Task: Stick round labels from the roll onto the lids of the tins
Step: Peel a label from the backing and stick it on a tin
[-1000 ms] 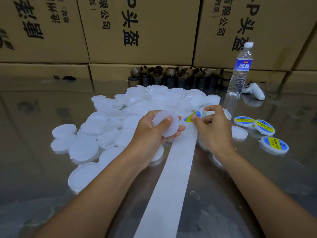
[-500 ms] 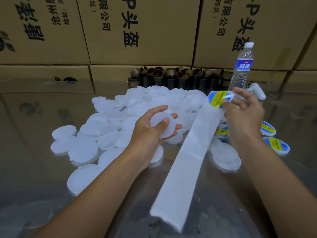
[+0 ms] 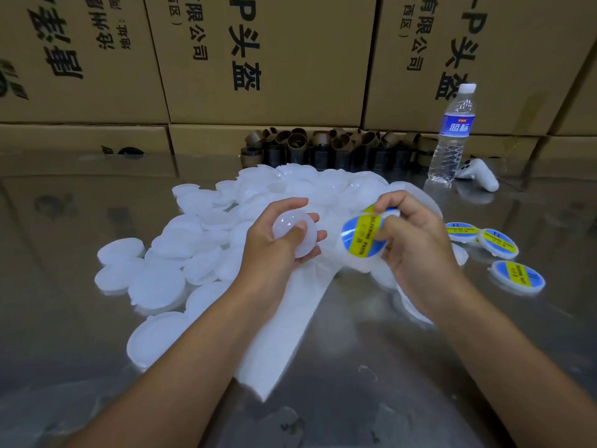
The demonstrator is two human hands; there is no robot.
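1. Two bare hands work side by side above a shiny metal worktop (image 3: 64, 367), seen from above by a head-worn camera.
2. The left hand (image 3: 274, 250) has its grip closed round one white lid (image 3: 302, 240). The thumb presses on the lid's top face and the fingers curl beneath it.
3. The right hand (image 3: 416, 250) keeps a narrow grip, pinching the right edge of a round label (image 3: 360, 237) between thumb and fingertips. The label is blue with a yellow band of dark print. It sits just right of the left grip's lid, close but not touching.
4. A white backing strip (image 3: 290, 324) runs from under the right grip, down between the two forearms, and ends on the worktop nearer the camera. Whether the label is fully free of this strip cannot be told.
5. Left of the left grip, and beyond both grips, lies a loose heap of unlabelled lids (image 3: 200, 244), many of them overlapping.
6. Right of the right grip, three labelled lids (image 3: 499, 242) lie flat on the worktop, apart from the heap.
7. Beyond the right grip stands an upright water bottle (image 3: 452, 137), with a white handheld controller (image 3: 481, 177) lying just to its right.
8. Farther beyond both grips, a row of brown cardboard cores (image 3: 323, 147) sits against a wall of stacked cartons (image 3: 268, 53).
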